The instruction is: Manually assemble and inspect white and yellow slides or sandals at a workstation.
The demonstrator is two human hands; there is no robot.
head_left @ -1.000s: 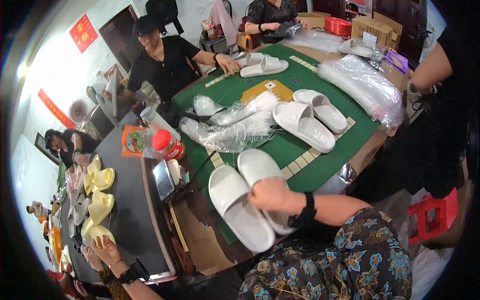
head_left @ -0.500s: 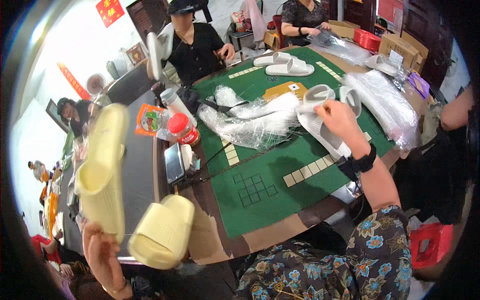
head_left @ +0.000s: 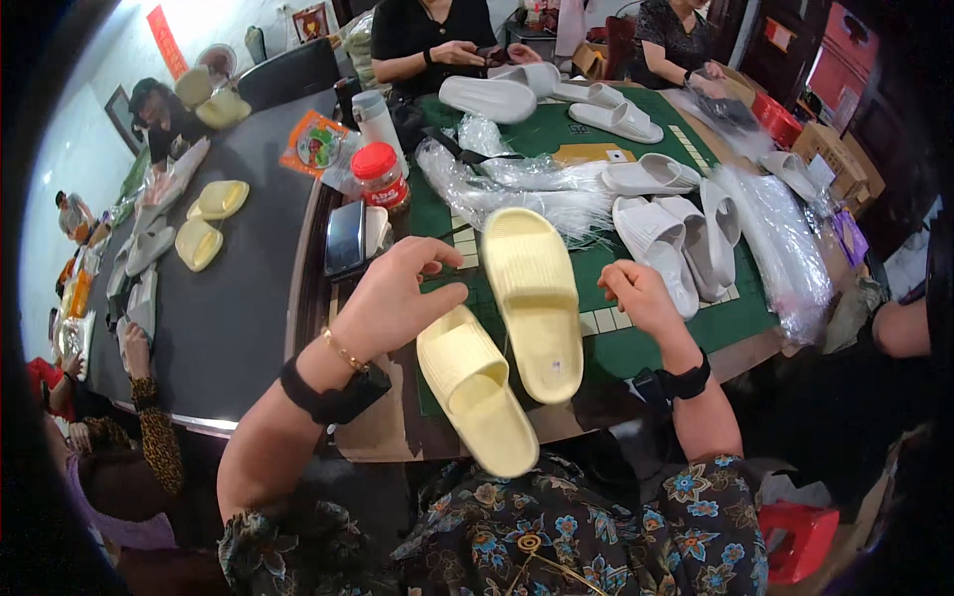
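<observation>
So we've got two pale yellow slippers in front of us on the green surface (head_left: 646,348). The upright slipper (head_left: 532,298) lies flat, sole down, long axis running away from us, and we think the toe points at the far side. The near slipper (head_left: 475,387) sits just left of it, angled, with one end hanging off the near edge toward our lap.

Our left hand (head_left: 397,293) hovers over the near slipper, fingers loosely spread, gripping nothing. Our right hand (head_left: 636,293) is just beside the upright slipper, half curled and empty too.

Looks like the pairing step to us: both are down but not lined up. Next move probably needs the angled one turned parallel to its mate. White slippers (head_left: 676,238) and plastic bags (head_left: 517,184) sit further back.
</observation>
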